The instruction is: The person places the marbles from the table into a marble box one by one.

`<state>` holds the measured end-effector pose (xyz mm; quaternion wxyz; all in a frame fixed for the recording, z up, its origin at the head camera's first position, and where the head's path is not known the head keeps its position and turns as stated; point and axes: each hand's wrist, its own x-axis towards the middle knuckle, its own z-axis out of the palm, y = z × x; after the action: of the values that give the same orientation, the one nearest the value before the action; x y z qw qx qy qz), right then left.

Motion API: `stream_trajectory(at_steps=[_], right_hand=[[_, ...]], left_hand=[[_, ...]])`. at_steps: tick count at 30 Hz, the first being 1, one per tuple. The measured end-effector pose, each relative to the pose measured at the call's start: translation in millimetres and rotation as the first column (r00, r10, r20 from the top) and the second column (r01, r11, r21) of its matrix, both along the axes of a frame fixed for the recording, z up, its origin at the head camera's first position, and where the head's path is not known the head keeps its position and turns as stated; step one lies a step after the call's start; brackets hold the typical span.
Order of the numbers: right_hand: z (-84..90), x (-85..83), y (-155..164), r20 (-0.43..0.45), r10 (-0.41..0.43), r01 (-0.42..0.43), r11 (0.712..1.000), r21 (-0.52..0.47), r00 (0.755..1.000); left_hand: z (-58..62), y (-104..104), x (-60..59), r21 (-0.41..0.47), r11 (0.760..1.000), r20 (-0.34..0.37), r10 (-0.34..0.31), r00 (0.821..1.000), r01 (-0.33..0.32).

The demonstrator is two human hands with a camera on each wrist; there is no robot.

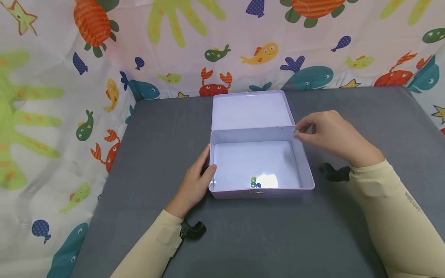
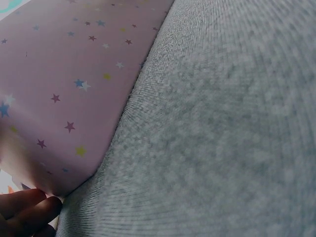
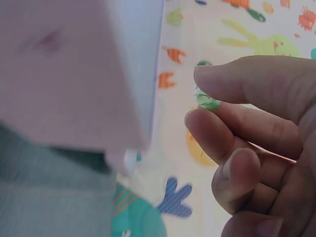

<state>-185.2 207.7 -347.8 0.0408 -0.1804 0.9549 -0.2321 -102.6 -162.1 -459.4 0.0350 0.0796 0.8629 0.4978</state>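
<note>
An open lilac tin box [image 1: 306, 166] with a raised lid [image 1: 250, 110] stands in the middle of the grey table [image 1: 260, 239]. Two small marbles, green and blue [image 1: 255, 182], lie inside near its front wall. My right hand [image 1: 301, 129] pinches a green glass marble [image 1: 296, 132] [image 3: 205, 100] between thumb and forefinger, just over the box's right rear corner. My left hand [image 1: 205, 172] grips the box's left wall, thumb on the rim; in the left wrist view its fingertips [image 2: 29, 207] touch the star-printed outer wall [image 2: 64, 89].
A curtain with sea animals [image 1: 69, 96] hangs behind and to the left of the table. Black wrist straps [image 1: 333, 172] show at both sleeves. Grey table surface stretches in front of and on both sides of the box.
</note>
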Motion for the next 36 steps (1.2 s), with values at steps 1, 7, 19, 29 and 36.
stream_trajectory(at_steps=[1, 7, 19, 29, 36], right_hand=[[1.9, -2.2, -5.9, 0.003, 0.013, -0.013, 1.000, 0.000, 1.000], [9.1, -12.0, -36.5, 0.005, 0.106, -0.106, 0.994, 0.010, 0.994], [3.3, -17.1, -63.5, 0.050, 0.139, -0.139, 0.990, -0.014, 0.989], [-12.8, -22.0, -82.7, 0.148, 0.166, -0.171, 0.985, 0.020, 0.975], [-21.5, -24.8, -87.9, 0.163, 0.215, -0.228, 0.971, 0.068, 0.963]], left_hand=[[-0.9, 0.1, 1.0, 0.003, 1.000, 0.000, 0.004, 1.000, -0.004], [-4.4, 0.7, 3.8, 0.010, 1.000, -0.004, 0.013, 1.000, -0.013], [-3.1, 2.6, 2.8, 0.007, 1.000, 0.002, -0.003, 1.000, 0.003], [-4.8, 1.3, 1.2, 0.004, 1.000, -0.011, -0.004, 1.000, 0.004], [-3.4, 1.0, -0.9, 0.003, 1.000, -0.004, -0.008, 1.000, 0.008]])
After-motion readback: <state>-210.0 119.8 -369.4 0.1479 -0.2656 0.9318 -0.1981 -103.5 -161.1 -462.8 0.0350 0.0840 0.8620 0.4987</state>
